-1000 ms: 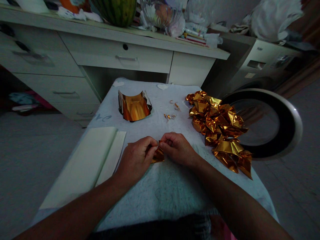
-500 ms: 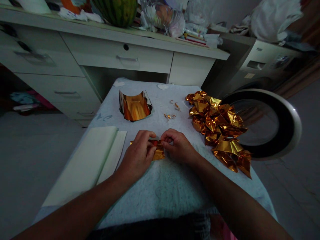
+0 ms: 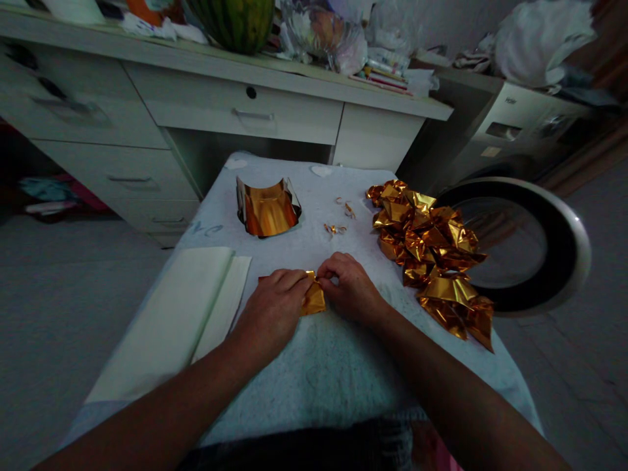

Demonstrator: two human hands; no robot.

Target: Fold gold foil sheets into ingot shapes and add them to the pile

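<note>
On the cloth-covered table, a small piece of gold foil paper (image 3: 313, 301) lies between my hands, its upper edge folded over. My left hand (image 3: 277, 304) rests flat on its left part, fingers stretched across the fold and covering much of it. With thumb and index finger, my right hand (image 3: 350, 288) pinches the foil's upper right corner. Farther back stands a curved stack of gold foil sheets (image 3: 269, 212). To the right is a heap of folded gold foil pieces (image 3: 424, 232). Thin gold scraps (image 3: 335, 229) lie between stack and heap.
Pale folded paper (image 3: 167, 320) lies on the table's left side. Behind stands a white drawer desk (image 3: 245, 118) bearing a watermelon (image 3: 235, 23) and a glass bowl (image 3: 318, 33). A washing machine with its round door (image 3: 564, 248) swung out borders the table's right edge.
My left hand has gone from thumb and fingers pinching at the foil's upper edge to lying flat over it. The raised edge is now folded down. My right hand has barely moved.
</note>
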